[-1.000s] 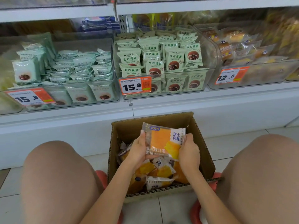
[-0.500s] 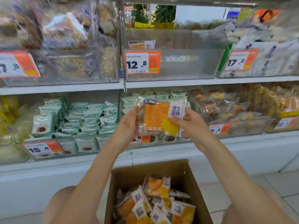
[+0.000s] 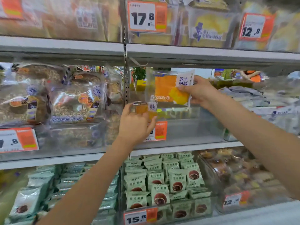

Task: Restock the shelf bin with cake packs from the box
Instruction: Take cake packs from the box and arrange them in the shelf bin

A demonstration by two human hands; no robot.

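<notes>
Cake pack heading into the clear bin on the middle shelf

The right hand [image 3: 200,93] has its grip pinched on the right edge of an orange-and-white plastic-wrapped cake pack [image 3: 168,89], holding it upright above the clear plastic shelf bin [image 3: 186,127], I'd guess so it can slide in standing up with the label facing the aisle. The left hand [image 3: 135,122] is at the bin's near left corner, fingers curled round a smaller orange pack [image 3: 150,109] at the rim, probably steadying it or the bin to keep room for the new one; can't tell which. The bin looks close to bare behind its orange price tag [image 3: 159,130], so plenty of restocking is left. The box isn't in view. Green snack packs [image 3: 162,184] fill the bin on the shelf below, brown bread bags [image 3: 68,98] sit in the bin to the left.
</notes>
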